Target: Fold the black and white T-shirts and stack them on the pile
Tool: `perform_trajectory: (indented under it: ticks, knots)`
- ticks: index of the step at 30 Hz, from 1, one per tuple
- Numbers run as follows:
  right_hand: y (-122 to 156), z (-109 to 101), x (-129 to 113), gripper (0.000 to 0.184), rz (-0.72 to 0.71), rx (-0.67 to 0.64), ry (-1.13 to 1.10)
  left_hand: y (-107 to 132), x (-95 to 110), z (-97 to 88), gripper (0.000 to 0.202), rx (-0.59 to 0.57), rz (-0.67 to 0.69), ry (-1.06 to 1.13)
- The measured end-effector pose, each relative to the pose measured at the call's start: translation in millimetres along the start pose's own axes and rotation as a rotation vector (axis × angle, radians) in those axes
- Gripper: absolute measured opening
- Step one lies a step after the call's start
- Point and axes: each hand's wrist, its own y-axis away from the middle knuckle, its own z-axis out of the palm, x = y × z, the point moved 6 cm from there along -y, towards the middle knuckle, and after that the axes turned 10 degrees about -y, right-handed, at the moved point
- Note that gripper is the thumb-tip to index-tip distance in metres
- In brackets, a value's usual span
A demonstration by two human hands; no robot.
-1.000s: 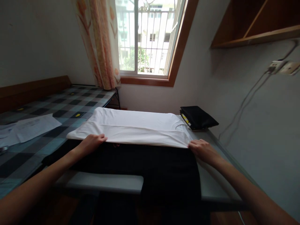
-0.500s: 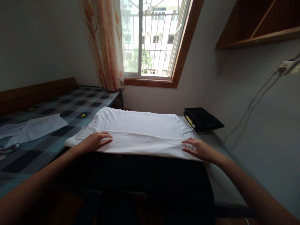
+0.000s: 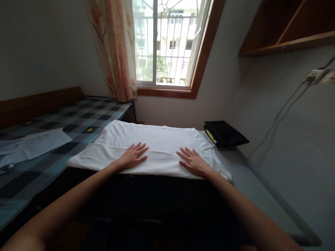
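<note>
A white T-shirt (image 3: 157,139) lies folded lengthwise across a grey table (image 3: 243,170), on top of a black garment (image 3: 167,198) that hangs over the near edge. My left hand (image 3: 134,156) rests flat on the shirt's near fold, left of centre, fingers spread. My right hand (image 3: 193,161) lies flat on the same fold, right of centre, fingers stretched out. Neither hand grips the cloth.
A folded black item with a yellow edge (image 3: 223,134) sits at the table's far right. A bed with a checked cover (image 3: 52,132) and white papers (image 3: 34,143) lies to the left. A window (image 3: 167,42), a curtain (image 3: 115,48) and a wall shelf (image 3: 288,28) stand beyond.
Both hands let go of the shirt's near edge and slid inward from its ends to lie flat on the fold near the middle.
</note>
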Motion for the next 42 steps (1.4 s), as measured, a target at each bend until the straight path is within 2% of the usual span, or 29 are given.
perform_trajectory:
  ticks: [3,7,9,11,15,18,20,24,27,30,33,36,39,42]
  knots:
    - [6,-5,33,0.064,0.115,0.023,0.033,1,-32,2.9,0.063,-0.025,-0.132,-0.028]
    - [15,-11,71,0.064,0.247,0.074,0.046,15,-90,5.6,0.061,-0.037,-0.337,-0.048]
    - [17,-12,77,0.064,0.247,0.105,0.043,25,-117,6.2,0.06,-0.015,-0.407,-0.046]
    - [18,-11,78,0.063,0.229,0.125,0.037,33,-137,5.2,0.058,0.024,-0.417,-0.043]
    - [18,-11,75,0.062,0.229,0.147,0.023,39,-153,1.1,0.054,0.046,-0.443,-0.06]
    - [18,-11,73,0.062,0.242,0.149,0.017,31,-144,-3.5,0.053,0.042,-0.464,-0.064]
    - [18,-11,73,0.063,0.244,0.147,0.017,18,-129,-4.9,0.055,0.038,-0.455,-0.055]
    - [17,-13,71,0.063,0.237,0.149,0.023,-24,-78,-4.2,0.05,0.04,-0.374,-0.04]
    - [17,-13,72,0.061,0.24,0.157,0.026,-57,-32,-11.3,0.045,0.139,-0.264,-0.077]
    - [19,-13,71,0.059,0.247,0.169,0.026,-79,-2,-16.0,0.042,0.206,-0.202,-0.064]
    - [20,-17,70,0.057,0.256,0.18,0.009,-89,8,-11.9,0.041,0.219,-0.189,-0.018]
    - [11,-30,70,0.05,0.252,0.212,-0.017,-91,5,-3.3,0.041,0.214,-0.214,0.035]
    - [-11,-46,81,0.042,0.283,0.222,-0.074,-91,2,0.9,0.04,0.223,-0.235,0.052]
    - [-42,-56,103,0.041,0.38,0.205,-0.137,-91,3,0.2,0.039,0.223,-0.239,0.049]
